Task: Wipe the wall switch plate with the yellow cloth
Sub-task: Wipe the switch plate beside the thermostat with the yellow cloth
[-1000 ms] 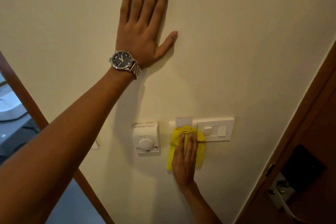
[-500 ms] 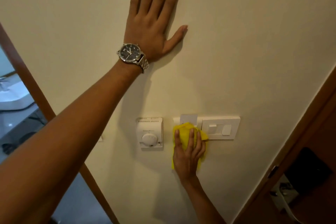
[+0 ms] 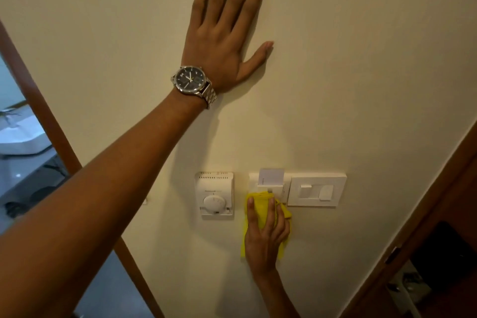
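The yellow cloth (image 3: 260, 208) lies bunched against the lower left of the wall switch plate (image 3: 313, 190), pinned there by the right hand (image 3: 264, 236), its fingers bent over the fabric and pointing up. Just left hangs a white thermostat (image 3: 216, 195). Higher up, the left hand (image 3: 224, 41) lies flat on the wall (image 3: 361, 59), fingers spread and holding nothing, a wristwatch (image 3: 192, 81) on its wrist.

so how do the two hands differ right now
The left hand lies flat and open on the bare wall, fingers spread, high up; the right hand is low, pressing the yellow cloth at the card-holder end of the switch plate. The left wrist carries a watch; the right wrist is bare. Both touch the same wall.
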